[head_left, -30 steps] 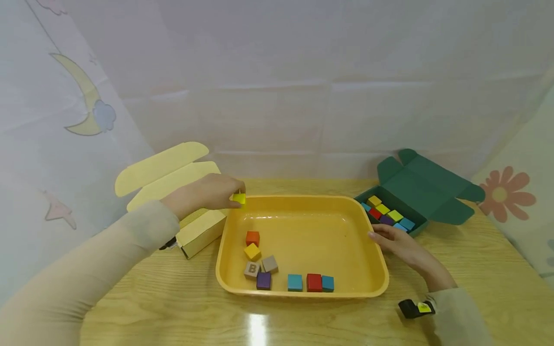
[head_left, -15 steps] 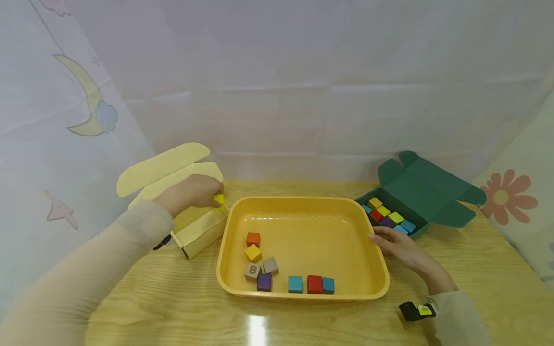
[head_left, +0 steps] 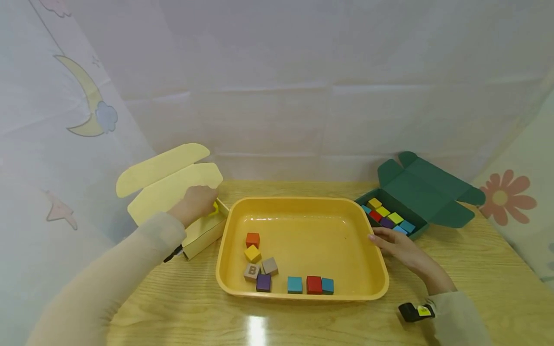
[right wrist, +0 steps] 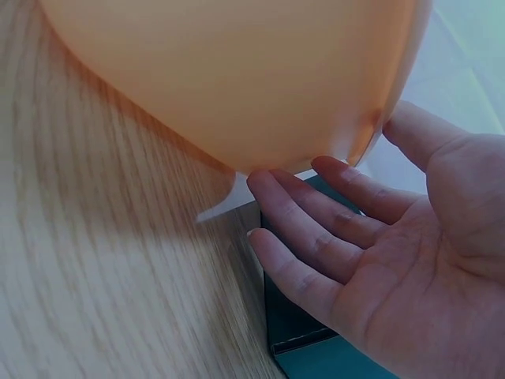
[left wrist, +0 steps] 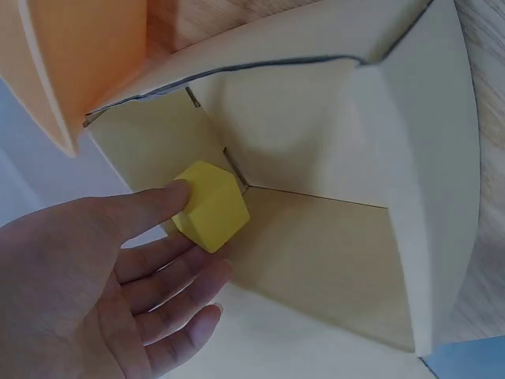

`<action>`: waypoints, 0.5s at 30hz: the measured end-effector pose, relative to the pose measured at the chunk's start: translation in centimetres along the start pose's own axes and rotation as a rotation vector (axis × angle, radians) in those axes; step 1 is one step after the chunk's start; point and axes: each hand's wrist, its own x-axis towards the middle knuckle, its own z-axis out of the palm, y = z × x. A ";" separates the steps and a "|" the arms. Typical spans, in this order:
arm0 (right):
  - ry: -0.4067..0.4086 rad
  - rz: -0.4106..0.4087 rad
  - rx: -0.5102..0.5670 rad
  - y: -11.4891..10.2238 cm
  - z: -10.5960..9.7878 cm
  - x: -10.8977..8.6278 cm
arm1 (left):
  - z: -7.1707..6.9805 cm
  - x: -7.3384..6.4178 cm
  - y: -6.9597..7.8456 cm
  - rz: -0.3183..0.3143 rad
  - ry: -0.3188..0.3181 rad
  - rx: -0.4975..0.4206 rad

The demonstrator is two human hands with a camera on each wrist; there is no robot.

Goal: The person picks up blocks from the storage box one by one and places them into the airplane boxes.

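In the left wrist view a yellow cube [left wrist: 211, 207] is pinched between the thumb and fingers of my left hand [left wrist: 126, 268]. That hand [head_left: 196, 204] is over the opened pale yellow box [head_left: 205, 235], and the wrist view shows the cube within the box's opening. The yellow tray [head_left: 311, 230] sits in the middle of the table. At its right side my right hand [head_left: 400, 247] holds the rim, thumb over the edge and fingers along the outer wall. Inside the tray are several cubes, among them an orange cube [head_left: 253, 240], a purple cube [head_left: 263, 283] and a red cube [head_left: 314, 285].
Behind the right hand stands an opened dark green box [head_left: 421, 228] with several coloured cubes in it. A light patterned cloth [head_left: 277, 105] hangs at the back and sides. Wooden table [head_left: 195, 307] shows in front of the tray.
My left hand has moved left and down with the yellow cube, from the tray's back left corner to the pale yellow box. The right hand stays at the tray rim.
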 end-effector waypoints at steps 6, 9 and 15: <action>-0.005 -0.005 0.017 0.1 0.1 -0.1 | 0.8 0.3 0.0 -0.034 -0.016 -0.032; -0.002 -0.001 0.016 0.1 0.1 -0.1 | 1.2 0.4 0.0 -0.034 -0.021 -0.046; -0.003 0.022 0.015 -0.1 0.2 -0.2 | 1.5 0.4 0.3 -0.024 -0.019 -0.041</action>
